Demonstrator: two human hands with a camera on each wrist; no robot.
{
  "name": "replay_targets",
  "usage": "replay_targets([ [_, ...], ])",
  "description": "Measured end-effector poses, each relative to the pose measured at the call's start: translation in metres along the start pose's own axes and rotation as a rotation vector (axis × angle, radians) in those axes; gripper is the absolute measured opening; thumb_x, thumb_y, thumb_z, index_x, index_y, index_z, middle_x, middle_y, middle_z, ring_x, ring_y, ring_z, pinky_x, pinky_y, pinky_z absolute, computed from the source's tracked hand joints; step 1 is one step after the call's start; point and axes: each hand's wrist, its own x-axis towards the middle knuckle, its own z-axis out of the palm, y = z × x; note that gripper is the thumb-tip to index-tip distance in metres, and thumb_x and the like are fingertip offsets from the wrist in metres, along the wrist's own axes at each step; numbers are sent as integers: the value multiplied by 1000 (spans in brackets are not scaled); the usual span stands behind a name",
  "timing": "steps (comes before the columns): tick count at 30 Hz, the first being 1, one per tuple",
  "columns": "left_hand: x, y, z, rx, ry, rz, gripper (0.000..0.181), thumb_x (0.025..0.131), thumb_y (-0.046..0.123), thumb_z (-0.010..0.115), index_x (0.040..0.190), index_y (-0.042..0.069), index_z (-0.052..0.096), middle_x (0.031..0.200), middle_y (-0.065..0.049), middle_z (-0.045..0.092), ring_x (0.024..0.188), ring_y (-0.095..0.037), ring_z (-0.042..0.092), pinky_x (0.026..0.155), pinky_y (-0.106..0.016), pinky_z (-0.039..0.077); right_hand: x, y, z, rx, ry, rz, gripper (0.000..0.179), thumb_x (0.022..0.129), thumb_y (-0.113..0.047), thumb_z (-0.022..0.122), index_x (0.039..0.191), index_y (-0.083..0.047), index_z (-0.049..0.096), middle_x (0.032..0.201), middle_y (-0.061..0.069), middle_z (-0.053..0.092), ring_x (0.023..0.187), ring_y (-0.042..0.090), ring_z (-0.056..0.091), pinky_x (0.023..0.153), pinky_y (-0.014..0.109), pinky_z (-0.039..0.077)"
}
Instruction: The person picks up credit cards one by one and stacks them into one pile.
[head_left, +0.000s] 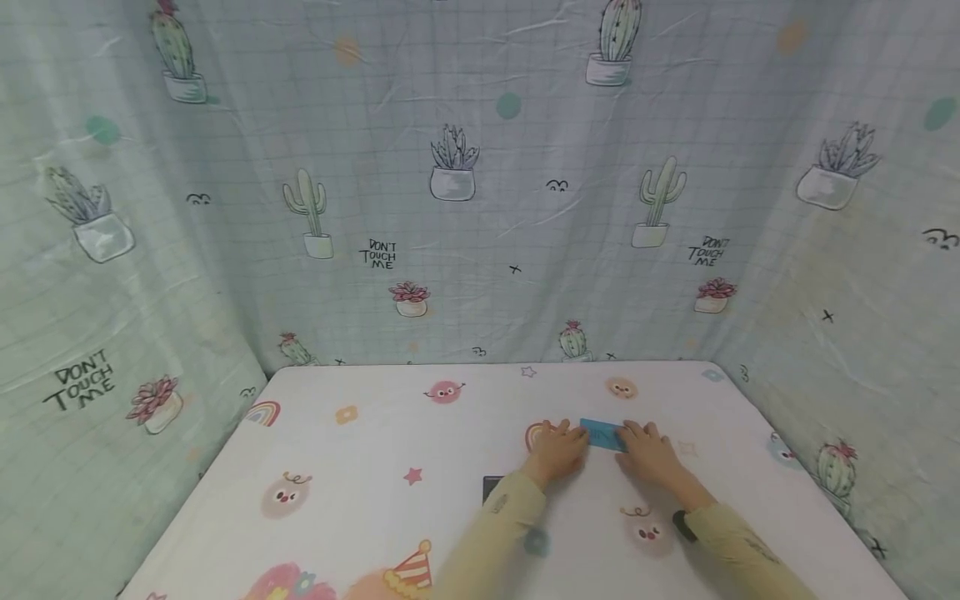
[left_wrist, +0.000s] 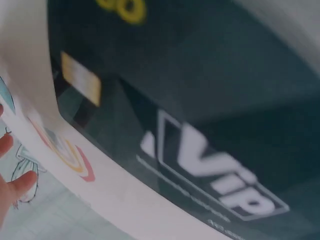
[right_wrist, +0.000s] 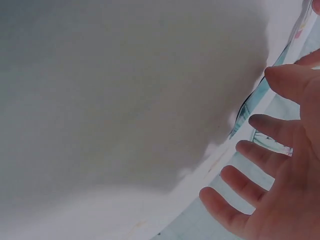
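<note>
A flat blue rectangular slip (head_left: 602,434) with darker marks lies on the table between both hands. My left hand (head_left: 559,451) touches its left end with the fingertips. At its right end, my right hand (head_left: 651,452) has the thumb and index finger at the edge. In the right wrist view the fingers (right_wrist: 245,185) of that hand are spread and fairly straight, and the slip (right_wrist: 245,112) shows only as a narrow teal strip. Only a few left fingers (left_wrist: 20,185) show at the edge of the left wrist view.
A black card (left_wrist: 200,90) with a gold chip, yellow characters and "VIP" print lies under the left forearm, which partly hides it in the head view. The white table (head_left: 360,467) bears printed cartoon figures. A cactus-print curtain (head_left: 480,233) stands behind and on both sides.
</note>
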Motion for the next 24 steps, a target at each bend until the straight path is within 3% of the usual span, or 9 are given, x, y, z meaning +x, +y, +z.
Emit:
replay_targets([
  [6,0,8,0,-21,-92,-26,44,88,43,47,129,29,43,133,15,44,124,-11,40,97,-34,37,2,6,5,-13,-25,-17,45,84,-26,57,121,-1,50,123,20,49,99,35,45,71,50,41],
  [13,2,10,3,47,-16,20,37,90,37,45,126,28,46,125,12,51,117,-12,45,93,-34,41,8,13,7,-10,-2,-83,40,82,-27,60,114,-4,53,112,12,53,93,30,45,66,44,41],
  [18,1,10,5,126,34,14,41,88,43,45,127,28,46,121,10,53,115,-12,44,93,-34,41,9,19,7,-19,31,-197,38,81,-26,62,112,-7,54,109,9,54,91,26,45,65,40,41],
  [24,0,13,8,155,-13,-14,50,88,50,41,132,28,38,133,11,43,125,-12,38,98,-35,37,8,27,10,-77,99,-375,37,79,-27,63,111,-9,55,107,7,55,88,24,48,64,38,42],
])
